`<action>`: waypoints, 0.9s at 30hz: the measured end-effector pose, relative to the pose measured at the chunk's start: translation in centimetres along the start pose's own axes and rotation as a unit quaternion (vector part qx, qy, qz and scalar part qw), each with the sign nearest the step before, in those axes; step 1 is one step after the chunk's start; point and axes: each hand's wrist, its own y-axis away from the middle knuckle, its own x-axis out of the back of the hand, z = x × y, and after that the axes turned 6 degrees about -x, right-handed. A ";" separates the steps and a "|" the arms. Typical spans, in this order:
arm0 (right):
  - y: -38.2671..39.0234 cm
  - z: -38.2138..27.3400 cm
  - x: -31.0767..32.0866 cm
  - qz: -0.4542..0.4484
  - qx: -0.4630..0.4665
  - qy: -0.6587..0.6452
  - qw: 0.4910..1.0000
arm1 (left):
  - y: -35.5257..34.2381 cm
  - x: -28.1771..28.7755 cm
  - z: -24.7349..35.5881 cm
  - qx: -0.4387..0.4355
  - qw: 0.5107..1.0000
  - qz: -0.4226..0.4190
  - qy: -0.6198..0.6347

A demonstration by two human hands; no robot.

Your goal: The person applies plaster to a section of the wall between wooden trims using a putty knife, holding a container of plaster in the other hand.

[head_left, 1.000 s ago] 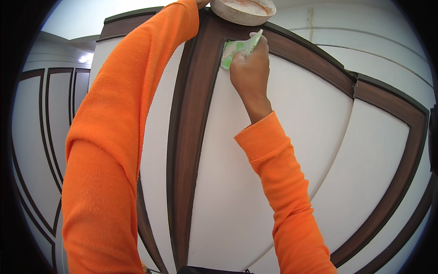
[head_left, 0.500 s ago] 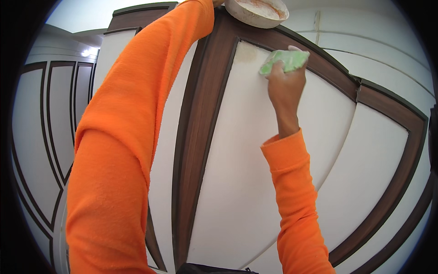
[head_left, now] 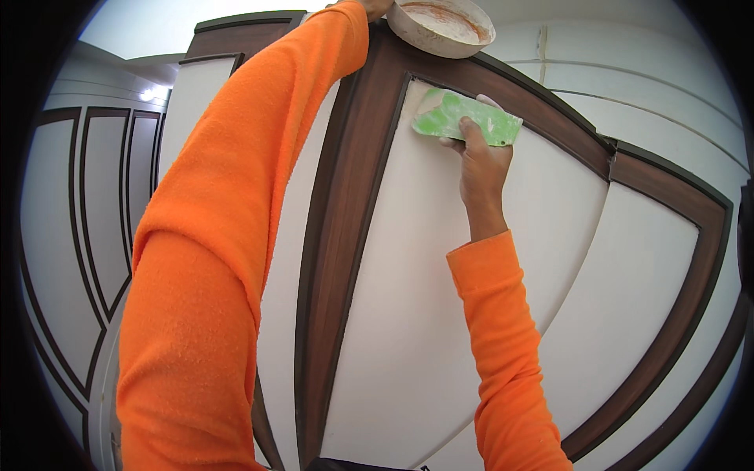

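My right hand (head_left: pixel 482 173) grips a green plastic putty spreader (head_left: pixel 463 118) smeared with white, its thumb pressed on the near face. The spreader lies against the upper left corner of a white wall panel (head_left: pixel 455 275), beside a beige smear (head_left: pixel 414 106). High up at the top edge, my left hand (head_left: pixel 375 8) holds a round, shallow whitish bowl (head_left: pixel 444 41) by its left side; most of its fingers are out of the picture. Inside the bowl are white and orange-brown residues.
Dark brown wooden moulding (head_left: pixel 345 228) frames the panel on the left and along the top. A seam (head_left: pixel 589 255) runs down the panel to the right. More dark-framed white panels (head_left: pixel 59 212) stand at the far left, near a bright light (head_left: pixel 149 94).
My right hand has slid the spreader left and slightly down into the panel's corner, and its broad face now shows more. The bowl in my left hand has dropped slightly.
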 end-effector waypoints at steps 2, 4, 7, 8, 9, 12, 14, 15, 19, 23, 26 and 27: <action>-0.1 0.4 -0.6 0.003 0.008 0.000 1.000 | 0.1 0.2 0.3 -0.002 1.000 -0.008 -0.010; -0.3 0.8 -1.6 0.011 0.021 0.006 1.000 | 0.2 0.5 0.5 0.003 1.000 -0.012 -0.004; -0.3 0.4 -1.3 0.021 0.027 0.061 0.998 | 0.6 -0.2 1.0 0.019 1.000 -0.002 0.013; 0.1 -0.3 -1.6 0.005 0.048 0.096 0.994 | 0.8 -0.1 1.0 0.027 0.999 0.005 0.017; 0.7 -0.9 -1.9 -0.011 0.067 0.124 0.990 | 0.2 0.6 0.7 0.024 1.000 -0.004 -0.003; 1.3 -1.7 -0.5 -0.074 0.302 0.388 0.868 | -0.5 0.3 -0.2 0.013 0.999 0.023 -0.031; 1.4 -1.6 1.2 -0.109 0.391 0.528 0.746 | 1.2 0.0 1.3 0.023 0.999 -0.037 0.014; 1.4 -1.2 1.4 -0.124 0.388 0.547 0.731 | 1.9 0.8 1.9 0.027 0.997 -0.063 0.028; 1.4 0.6 1.7 -0.130 0.425 0.579 0.683 | 0.6 0.5 1.1 0.024 0.999 -0.021 -0.007; 0.8 1.7 1.4 -0.114 0.441 0.578 0.677 | 0.5 0.6 0.6 0.025 0.999 0.000 -0.024; 0.3 2.2 1.2 -0.102 0.452 0.575 0.674 | 1.0 0.3 0.8 0.034 0.999 0.006 -0.007; 0.1 2.3 1.2 -0.101 0.452 0.578 0.672 | 1.2 0.2 1.0 0.039 0.999 0.011 0.002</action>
